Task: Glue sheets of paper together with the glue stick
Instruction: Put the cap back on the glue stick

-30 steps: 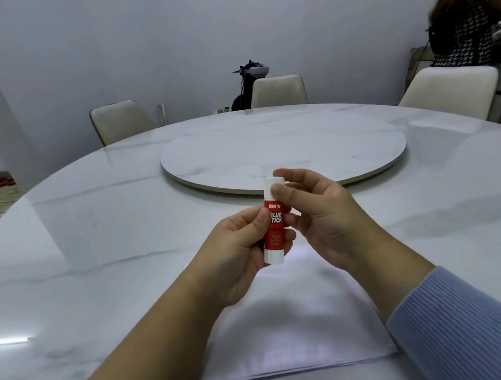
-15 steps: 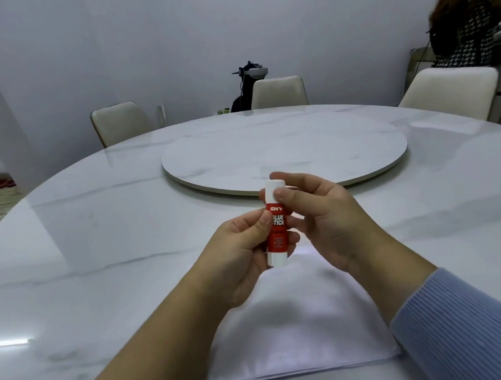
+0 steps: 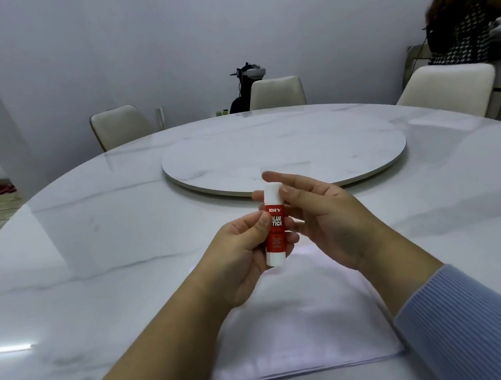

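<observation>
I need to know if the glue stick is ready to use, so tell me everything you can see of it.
The glue stick is a small plastic-looking tube with a red label in white lettering, a white cap on top and a white base. It stands almost upright above the paper sheets, cap still on. The left hand grips its red body; the right hand has its fingers at the cap.
</observation>
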Tool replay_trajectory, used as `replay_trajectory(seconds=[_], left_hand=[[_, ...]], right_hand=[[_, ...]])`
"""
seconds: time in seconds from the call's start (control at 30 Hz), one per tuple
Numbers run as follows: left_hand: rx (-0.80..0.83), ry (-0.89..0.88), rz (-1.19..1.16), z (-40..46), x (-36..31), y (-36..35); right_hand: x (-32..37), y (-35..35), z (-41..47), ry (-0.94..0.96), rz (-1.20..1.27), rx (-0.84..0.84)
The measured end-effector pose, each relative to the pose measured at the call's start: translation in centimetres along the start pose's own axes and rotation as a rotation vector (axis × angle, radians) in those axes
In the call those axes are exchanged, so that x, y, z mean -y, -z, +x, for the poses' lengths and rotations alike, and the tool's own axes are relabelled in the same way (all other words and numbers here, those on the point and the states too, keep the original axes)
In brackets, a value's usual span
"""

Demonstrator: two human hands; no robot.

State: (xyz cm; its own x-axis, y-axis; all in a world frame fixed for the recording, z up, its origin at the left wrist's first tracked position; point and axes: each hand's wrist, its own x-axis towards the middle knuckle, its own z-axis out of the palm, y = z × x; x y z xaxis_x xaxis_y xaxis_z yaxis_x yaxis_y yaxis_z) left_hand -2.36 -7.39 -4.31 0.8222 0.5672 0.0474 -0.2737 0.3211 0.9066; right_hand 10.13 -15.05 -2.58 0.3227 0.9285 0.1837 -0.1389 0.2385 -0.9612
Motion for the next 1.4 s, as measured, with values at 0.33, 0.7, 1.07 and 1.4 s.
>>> replay_trajectory(seconds=[0.33, 0.7, 1.07, 1.4], left_hand=[[0.042, 0.011, -0.01, -0.2, -0.1, -0.2], [0.057, 0.035, -0.015, 0.0, 0.0, 0.1], [0.014, 0.037, -0.028, 0.1, -0.1, 0.0], [-0.053, -0.115, 0.148, 0.3, -0.6, 0.9]], right_hand=[[0.2, 0.1, 0.0, -0.044, 0.025, -0.082], [0.0, -0.1, 0.2, -0.042, 0.074, -0.107], [-0.1, -0.4, 0.2, -0.002, -0.004, -0.11], [0.8, -1.9, 0.9, 0.27, -0.499, -0.201]])
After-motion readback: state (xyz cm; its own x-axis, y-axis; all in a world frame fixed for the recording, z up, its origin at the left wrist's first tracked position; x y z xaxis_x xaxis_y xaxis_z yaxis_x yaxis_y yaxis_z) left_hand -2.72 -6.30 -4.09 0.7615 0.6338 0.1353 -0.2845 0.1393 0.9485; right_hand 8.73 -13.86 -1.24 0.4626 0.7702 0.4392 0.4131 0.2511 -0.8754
